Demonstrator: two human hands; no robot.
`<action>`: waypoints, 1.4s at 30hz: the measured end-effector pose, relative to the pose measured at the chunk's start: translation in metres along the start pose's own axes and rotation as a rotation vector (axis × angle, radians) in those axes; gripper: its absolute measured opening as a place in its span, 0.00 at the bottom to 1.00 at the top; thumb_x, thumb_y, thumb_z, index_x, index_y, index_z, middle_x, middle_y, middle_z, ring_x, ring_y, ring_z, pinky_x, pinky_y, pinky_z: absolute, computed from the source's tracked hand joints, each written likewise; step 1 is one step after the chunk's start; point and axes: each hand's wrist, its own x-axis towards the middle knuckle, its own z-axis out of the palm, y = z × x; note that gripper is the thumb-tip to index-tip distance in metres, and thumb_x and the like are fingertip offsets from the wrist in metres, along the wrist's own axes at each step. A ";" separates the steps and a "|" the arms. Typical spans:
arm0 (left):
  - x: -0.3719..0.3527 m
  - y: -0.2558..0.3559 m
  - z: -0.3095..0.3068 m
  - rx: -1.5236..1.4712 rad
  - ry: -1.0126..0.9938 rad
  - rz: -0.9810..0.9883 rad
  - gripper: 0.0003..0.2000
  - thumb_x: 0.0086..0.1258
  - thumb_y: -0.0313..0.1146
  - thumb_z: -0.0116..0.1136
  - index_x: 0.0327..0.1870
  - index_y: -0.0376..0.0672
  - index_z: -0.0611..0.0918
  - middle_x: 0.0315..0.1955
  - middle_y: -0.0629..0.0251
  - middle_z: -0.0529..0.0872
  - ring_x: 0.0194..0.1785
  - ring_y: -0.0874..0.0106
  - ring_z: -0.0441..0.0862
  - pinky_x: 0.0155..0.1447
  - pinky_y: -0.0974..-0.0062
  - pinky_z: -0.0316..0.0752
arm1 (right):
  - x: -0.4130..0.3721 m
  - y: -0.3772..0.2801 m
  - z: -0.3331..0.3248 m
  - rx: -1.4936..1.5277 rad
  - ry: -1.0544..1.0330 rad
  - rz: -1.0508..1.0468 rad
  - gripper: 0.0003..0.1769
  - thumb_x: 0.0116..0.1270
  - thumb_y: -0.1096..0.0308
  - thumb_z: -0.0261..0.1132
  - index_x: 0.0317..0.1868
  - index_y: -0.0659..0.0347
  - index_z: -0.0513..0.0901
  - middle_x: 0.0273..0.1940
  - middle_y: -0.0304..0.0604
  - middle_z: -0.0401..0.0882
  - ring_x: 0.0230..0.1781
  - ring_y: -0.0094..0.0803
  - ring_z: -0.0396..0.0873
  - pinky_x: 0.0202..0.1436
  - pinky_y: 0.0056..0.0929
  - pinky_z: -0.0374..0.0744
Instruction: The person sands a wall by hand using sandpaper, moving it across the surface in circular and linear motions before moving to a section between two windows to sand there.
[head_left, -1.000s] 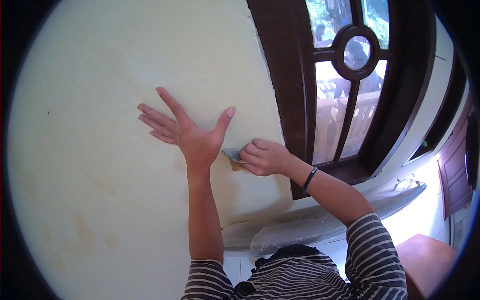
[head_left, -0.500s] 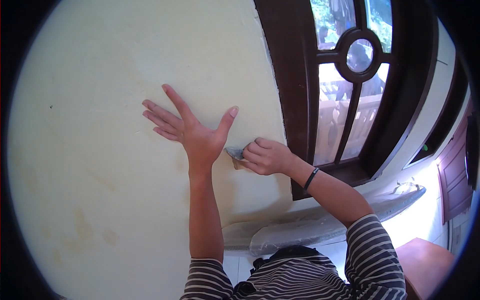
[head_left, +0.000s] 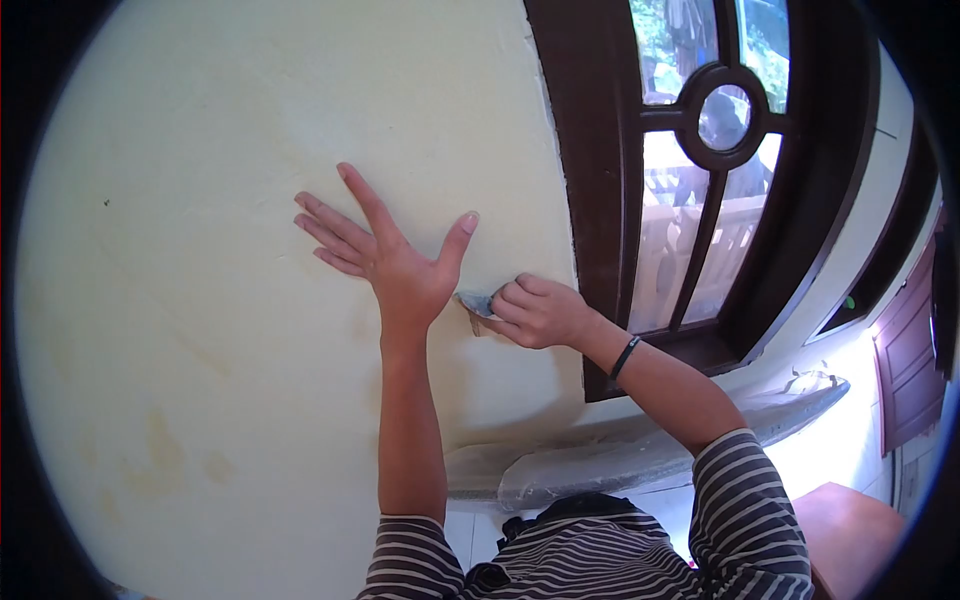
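My left hand (head_left: 408,278) lies against the pale yellow wall (head_left: 200,330) with its fingers spread and the thumb stretched out. It holds nothing. Just to the right of that wrist, my right hand (head_left: 540,312) is closed round a folded piece of sandpaper (head_left: 476,303), which is grey on one face and brownish on the other. The sandpaper is at the wall surface, its left edge sticking out past my fingers. Part of it is hidden inside my grip. A black band (head_left: 624,357) circles my right wrist.
A dark brown window frame (head_left: 600,200) with glass panes borders the wall on the right. Beneath it, clear plastic sheeting (head_left: 600,475) runs along the wall's foot. A brown tabletop (head_left: 850,535) stands at the lower right. Blurred shapes show beyond the glass.
The view has tilted slightly, so the window's upper part sits a little farther right. My left fingers appear slightly farther right, and the sandpaper has shifted a little. Both hands keep the same pose.
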 end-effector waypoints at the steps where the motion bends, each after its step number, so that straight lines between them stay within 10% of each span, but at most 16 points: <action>1: 0.000 0.000 0.000 -0.002 0.000 0.005 0.65 0.58 0.60 0.77 0.88 0.49 0.42 0.81 0.30 0.25 0.83 0.31 0.18 0.75 0.24 0.23 | 0.000 0.000 0.000 0.002 0.002 0.001 0.04 0.62 0.64 0.67 0.32 0.53 0.86 0.32 0.32 0.74 0.38 0.30 0.76 0.44 0.29 0.75; 15: 0.000 0.002 0.001 0.011 0.014 -0.007 0.64 0.58 0.60 0.77 0.88 0.48 0.43 0.82 0.30 0.26 0.83 0.32 0.18 0.75 0.23 0.23 | 0.002 0.001 -0.001 0.009 0.037 0.001 0.03 0.58 0.67 0.66 0.29 0.54 0.83 0.32 0.32 0.74 0.38 0.30 0.76 0.45 0.30 0.75; 18: 0.000 0.001 0.001 0.004 0.013 0.008 0.64 0.58 0.61 0.77 0.88 0.48 0.43 0.82 0.29 0.26 0.83 0.31 0.18 0.75 0.23 0.23 | -0.002 0.000 0.000 0.005 -0.027 -0.011 0.14 0.59 0.65 0.67 0.46 0.52 0.90 0.33 0.32 0.71 0.39 0.31 0.75 0.42 0.29 0.75; 42: 0.000 0.002 0.004 0.033 0.035 -0.012 0.65 0.57 0.64 0.76 0.88 0.48 0.44 0.82 0.29 0.27 0.83 0.31 0.19 0.75 0.23 0.25 | 0.000 0.001 0.000 -0.001 0.005 -0.004 0.04 0.60 0.65 0.67 0.33 0.53 0.86 0.32 0.32 0.72 0.38 0.31 0.75 0.43 0.29 0.74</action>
